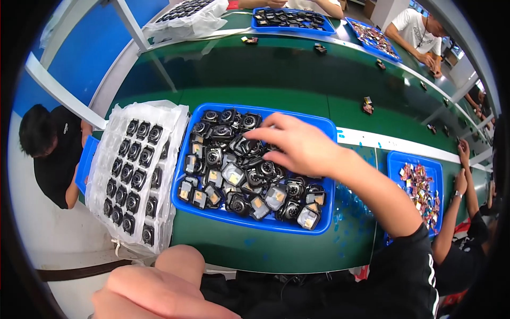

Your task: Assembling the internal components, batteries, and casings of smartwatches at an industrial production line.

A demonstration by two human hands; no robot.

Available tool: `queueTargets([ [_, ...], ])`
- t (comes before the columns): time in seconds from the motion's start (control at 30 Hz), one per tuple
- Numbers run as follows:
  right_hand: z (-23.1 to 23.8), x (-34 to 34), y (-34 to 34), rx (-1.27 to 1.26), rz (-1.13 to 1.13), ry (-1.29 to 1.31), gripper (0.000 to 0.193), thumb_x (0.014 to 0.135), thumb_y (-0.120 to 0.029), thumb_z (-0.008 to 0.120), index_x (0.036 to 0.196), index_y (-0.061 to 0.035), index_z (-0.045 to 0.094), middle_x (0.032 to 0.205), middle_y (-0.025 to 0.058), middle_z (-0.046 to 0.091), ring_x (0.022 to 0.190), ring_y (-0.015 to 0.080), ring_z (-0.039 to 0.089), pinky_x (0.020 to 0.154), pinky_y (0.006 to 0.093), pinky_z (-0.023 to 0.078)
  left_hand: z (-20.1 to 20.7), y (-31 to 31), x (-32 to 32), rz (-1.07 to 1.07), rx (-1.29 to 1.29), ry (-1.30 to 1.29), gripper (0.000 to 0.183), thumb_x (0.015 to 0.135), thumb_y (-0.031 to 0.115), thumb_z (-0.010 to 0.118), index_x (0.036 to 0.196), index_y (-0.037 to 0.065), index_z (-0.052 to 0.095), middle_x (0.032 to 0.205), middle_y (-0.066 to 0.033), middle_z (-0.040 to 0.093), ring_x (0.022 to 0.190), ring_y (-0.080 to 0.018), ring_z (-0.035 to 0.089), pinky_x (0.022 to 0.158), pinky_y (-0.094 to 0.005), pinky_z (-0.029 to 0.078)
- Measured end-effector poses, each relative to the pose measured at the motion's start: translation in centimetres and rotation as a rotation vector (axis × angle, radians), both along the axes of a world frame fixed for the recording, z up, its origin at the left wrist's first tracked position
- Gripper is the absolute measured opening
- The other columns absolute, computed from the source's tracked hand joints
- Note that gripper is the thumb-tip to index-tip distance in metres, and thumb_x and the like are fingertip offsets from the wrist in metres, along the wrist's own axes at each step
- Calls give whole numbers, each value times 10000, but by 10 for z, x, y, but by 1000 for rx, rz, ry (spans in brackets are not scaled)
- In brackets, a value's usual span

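Note:
My right hand point(300, 142) reaches in from the right over a blue tray point(249, 222) heaped with black smartwatch cases point(213, 156). Its thumb and fingers are apart above the pile, the fingertips beside a tilted case point(243, 146). Whether they touch it I cannot tell. Some cases show round sensor backs; others lie with pale or yellowish insides up. At the lower left, close to the camera, is part of my left hand or forearm point(159, 284); its fingers cannot be made out.
Left of the tray, a white plastic-covered stack point(103, 170) holds watch cases in rows. A blue tray of small parts point(439, 181) stands at right. Beyond the white rail point(396, 141), loose parts lie on the green belt point(255, 74). Blue bits point(348, 204) litter the table. Other people work around.

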State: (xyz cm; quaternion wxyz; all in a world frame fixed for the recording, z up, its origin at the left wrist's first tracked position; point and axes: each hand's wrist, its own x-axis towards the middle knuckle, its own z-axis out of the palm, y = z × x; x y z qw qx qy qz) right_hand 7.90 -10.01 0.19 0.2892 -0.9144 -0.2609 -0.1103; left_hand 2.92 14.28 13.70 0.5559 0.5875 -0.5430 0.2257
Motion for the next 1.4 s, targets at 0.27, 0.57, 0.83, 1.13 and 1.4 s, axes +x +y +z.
queueTargets([
  [0.27,-10,0,-1,-202,-5,-142,150,818,-109,661,952,-82,598,907,102,584,884,309,612,741,431,519,-4,15,7,154,-107,-114,85,878,123,595,943,73,613,787,-82,630,626,-185,569,525,-292,437],
  [0.57,27,-66,-60,-133,-275,219,149,824,-87,679,935,-38,592,865,140,629,862,357,616,736,447,493,-14,-19,81,445,394,-66,229,863,114,616,1064,22,679,778,-107,654,631,-150,608,586,-257,469],
  [0.83,34,-127,-68,-30,-385,132,145,814,-59,698,920,-35,603,838,126,618,851,326,584,741,419,471,-89,-71,101,439,1484,111,465,833,431,709,1138,97,602,1101,-134,674,1071,-333,633,917,-453,490],
  [1.13,33,-219,-34,154,-485,71,192,707,-2,745,850,-31,619,830,113,635,785,323,606,731,391,447,-116,-73,95,233,1351,-13,340,876,266,671,1169,113,591,1062,-146,672,1057,-348,623,896,-457,493],
  [1.4,5,-223,-29,195,-699,72,145,753,57,661,879,24,594,816,110,586,759,212,574,708,305,445,-163,-73,61,533,755,-534,347,818,89,542,1132,-56,552,881,-116,586,832,-270,580,757,-417,454],
])
